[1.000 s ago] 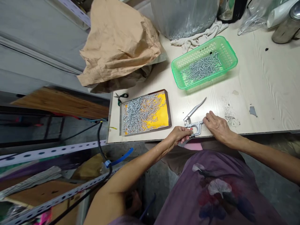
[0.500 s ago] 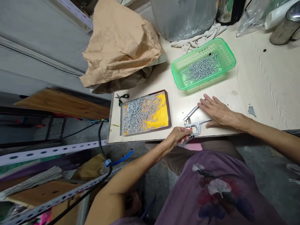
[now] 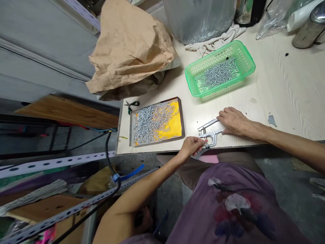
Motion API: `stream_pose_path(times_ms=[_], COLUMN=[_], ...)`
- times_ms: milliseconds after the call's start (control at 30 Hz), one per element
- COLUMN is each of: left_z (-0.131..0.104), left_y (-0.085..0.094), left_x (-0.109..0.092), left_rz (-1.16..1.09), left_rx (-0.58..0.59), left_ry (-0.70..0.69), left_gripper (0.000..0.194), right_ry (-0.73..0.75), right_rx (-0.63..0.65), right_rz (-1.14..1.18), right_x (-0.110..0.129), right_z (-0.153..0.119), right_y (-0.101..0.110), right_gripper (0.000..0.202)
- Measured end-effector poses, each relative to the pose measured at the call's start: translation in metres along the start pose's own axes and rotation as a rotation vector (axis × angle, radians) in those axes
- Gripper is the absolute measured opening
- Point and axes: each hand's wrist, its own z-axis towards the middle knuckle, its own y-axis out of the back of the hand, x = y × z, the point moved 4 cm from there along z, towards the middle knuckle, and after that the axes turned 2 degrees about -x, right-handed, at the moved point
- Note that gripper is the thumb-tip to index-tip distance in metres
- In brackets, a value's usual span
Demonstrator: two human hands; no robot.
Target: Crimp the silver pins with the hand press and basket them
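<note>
A grey metal hand-press pliers (image 3: 212, 133) with a small spring and a red bit lies at the table's front edge. My right hand (image 3: 235, 122) is closed on its two handles, fingers over the upper one and thumb by the lower. The handles stand apart. At the jaw, my left hand (image 3: 192, 146) pinches with thumb and fingertips; whatever is between them is too small to make out. Left of the pliers sits a shallow tray (image 3: 182, 118) lined in yellow, with many small silver metal pieces (image 3: 149, 123).
Behind the pliers is a green plastic basket (image 3: 194, 88) of small metal springs or screws. Scissors (image 3: 132, 103) lie beside the tray. Further back are brown paper (image 3: 132, 47), a clear bag (image 3: 200, 20), a white cloth (image 3: 215, 41) and a metal jug (image 3: 306, 32).
My right hand's fingers, earlier spread flat over the handles, have curled around them. My left hand stays at the jaw, shifted slightly left.
</note>
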Motion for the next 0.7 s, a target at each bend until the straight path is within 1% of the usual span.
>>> stream_pose_path(times_ms=[67,100,133,200,267,367,433,500,567,700], left_z=[-0.003,-0.004,-0.004,0.002,0.012,0.026,0.029,0.027,0.025,0.023], left_y=[0.005,0.004,0.0,-0.012,-0.024,-0.033,-0.033,-0.032,-0.031,-0.031], left_x=[-0.013,-0.021,-0.029,-0.043,-0.053,-0.062,-0.066,-0.069,-0.07,-0.071], left_rz=[0.202,0.293,0.376,0.517,0.623,0.727,0.779,0.816,0.831,0.811], left_rx=[-0.224,-0.314,-0.367,-0.378,-0.333,-0.258,-0.229,-0.206,-0.186,-0.191], left_ry=[-0.274,-0.417,-0.547,-0.741,-0.845,-0.873,-0.86,-0.858,-0.863,-0.826], left_gripper=[0.02,0.018,0.022,0.044,0.059,0.065,0.065,0.06,0.048,0.031], right_ry=[-0.017,-0.027,-0.036,-0.056,-0.067,-0.088,-0.117,-0.146,-0.154,-0.127], right_rx=[-0.009,-0.008,-0.002,0.019,0.042,0.049,0.046,0.048,0.046,0.05], right_rz=[0.01,0.016,0.025,0.041,0.055,0.07,0.066,0.065,0.08,0.119], right_x=[0.002,0.003,0.005,0.006,0.008,0.009,0.009,0.01,0.011,0.013], right_z=[-0.003,-0.004,-0.005,-0.007,-0.01,-0.016,-0.02,-0.023,-0.025,-0.026], right_y=[0.001,0.002,0.002,0.004,0.006,0.007,0.006,0.004,0.001,-0.003], right_gripper=[0.035,0.035,0.034,0.036,0.043,0.055,0.055,0.048,0.04,0.016])
